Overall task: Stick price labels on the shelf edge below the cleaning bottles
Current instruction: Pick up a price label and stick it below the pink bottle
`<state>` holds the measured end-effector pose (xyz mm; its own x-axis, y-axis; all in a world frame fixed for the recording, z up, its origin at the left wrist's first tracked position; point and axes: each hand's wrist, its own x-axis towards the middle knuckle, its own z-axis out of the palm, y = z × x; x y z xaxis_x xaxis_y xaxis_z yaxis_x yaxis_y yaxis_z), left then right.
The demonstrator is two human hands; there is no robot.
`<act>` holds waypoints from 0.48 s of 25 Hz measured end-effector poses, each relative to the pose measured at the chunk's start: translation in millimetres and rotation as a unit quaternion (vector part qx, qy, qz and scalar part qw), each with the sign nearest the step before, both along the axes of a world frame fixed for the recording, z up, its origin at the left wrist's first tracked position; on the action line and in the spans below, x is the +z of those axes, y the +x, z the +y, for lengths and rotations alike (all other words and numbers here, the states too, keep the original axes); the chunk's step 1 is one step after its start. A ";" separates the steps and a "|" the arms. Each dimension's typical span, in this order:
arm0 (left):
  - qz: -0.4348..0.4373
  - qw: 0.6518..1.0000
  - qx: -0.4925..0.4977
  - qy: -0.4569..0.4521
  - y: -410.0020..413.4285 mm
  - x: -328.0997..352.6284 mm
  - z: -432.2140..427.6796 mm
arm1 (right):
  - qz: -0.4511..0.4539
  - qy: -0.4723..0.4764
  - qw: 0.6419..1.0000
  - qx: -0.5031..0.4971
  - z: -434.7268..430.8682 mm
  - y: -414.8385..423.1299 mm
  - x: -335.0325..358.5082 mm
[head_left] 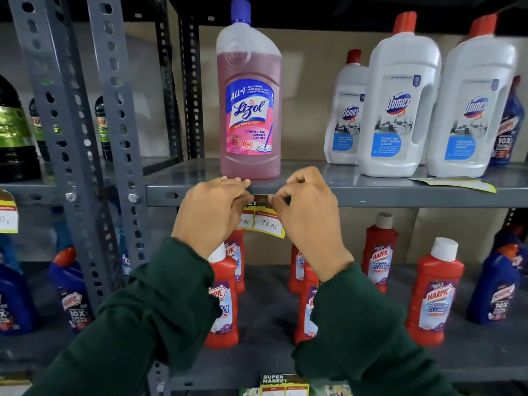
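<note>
A yellow price label [264, 220] marked "75 Rs" is held against the grey shelf edge [400, 197], directly below the pink Lizol bottle [250, 104]. Its top corners are pinched by the left hand [210, 212] and right hand [307, 210]. White Domex bottles [398, 104] stand further right.

Both hands [211, 212] [308, 212] pinching price label [264, 221] against shelf edge [400, 197], below Lizol bottle [249, 101]

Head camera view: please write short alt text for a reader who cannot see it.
Two hands, left hand and right hand, press a yellow price label onto the grey shelf edge directly below a pink Lizol bottle. White Domex bottles stand to the right; red Harpic bottles fill the shelf below.
</note>
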<state>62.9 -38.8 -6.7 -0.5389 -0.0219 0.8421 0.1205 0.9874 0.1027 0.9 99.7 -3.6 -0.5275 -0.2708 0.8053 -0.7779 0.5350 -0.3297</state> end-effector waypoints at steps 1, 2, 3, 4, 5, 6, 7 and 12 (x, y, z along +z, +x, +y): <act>0.005 1.000 -0.007 -0.001 -0.6 2.4 -0.5 | -0.005 -0.005 1.000 -0.005 0.1 0.5 2.2; 0.010 1.000 -0.011 -0.002 -1.1 4.1 -1.4 | -0.008 -0.007 1.000 -0.012 0.1 0.9 3.9; 0.013 1.000 -0.012 -0.003 -1.7 5.1 -2.2 | -0.008 -0.006 1.000 -0.021 -0.4 1.1 4.9; 0.015 1.000 -0.011 -0.003 -2.3 5.4 -2.8 | -0.005 -0.002 0.999 -0.032 -1.1 1.0 5.4; 0.016 1.000 -0.008 -0.002 -3.0 5.0 -3.2 | 0.000 0.000 0.999 -0.042 -2.3 0.9 5.3; 0.017 1.000 -0.004 -0.002 -3.7 3.8 -2.9 | 0.006 0.001 0.999 -0.051 -3.6 0.5 4.9; 0.020 1.000 -0.002 -0.002 -4.2 2.1 -2.2 | 0.012 -0.001 0.998 -0.057 -4.8 0.0 4.0; 0.025 0.998 -0.025 0.044 -8.7 3.2 -2.4 | 0.021 -0.041 0.999 -0.011 -5.4 -11.2 -4.4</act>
